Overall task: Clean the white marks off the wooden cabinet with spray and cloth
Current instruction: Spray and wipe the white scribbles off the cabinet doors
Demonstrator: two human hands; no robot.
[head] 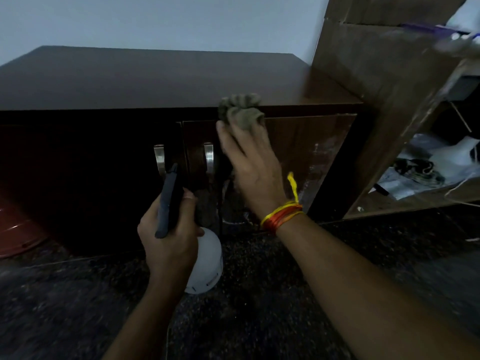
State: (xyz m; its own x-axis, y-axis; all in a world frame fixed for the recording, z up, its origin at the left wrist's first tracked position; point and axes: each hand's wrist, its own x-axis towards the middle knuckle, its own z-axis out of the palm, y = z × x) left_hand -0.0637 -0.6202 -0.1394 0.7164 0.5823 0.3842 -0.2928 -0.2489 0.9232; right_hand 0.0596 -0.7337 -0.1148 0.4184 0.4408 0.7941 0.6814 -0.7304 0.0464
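Observation:
A low dark wooden cabinet (145, 81) fills the upper middle of the head view. Its right door (311, 141) carries white smears (318, 157) toward its right side and lower edge. My right hand (249, 165) presses a grey-green cloth (241, 110) against the top of that door, near the cabinet's front edge. My left hand (168, 237) grips a spray bottle (205, 261) with a white body and a dark trigger head, held in front of the doors below the two metal handles (209, 157).
A tall wooden shelf unit (389, 81) stands right of the cabinet, its lower shelf holding plastic bags and clutter (426, 172). A reddish round object (15, 229) lies on the floor at the left. Dark speckled stone floor (259, 294) spreads below.

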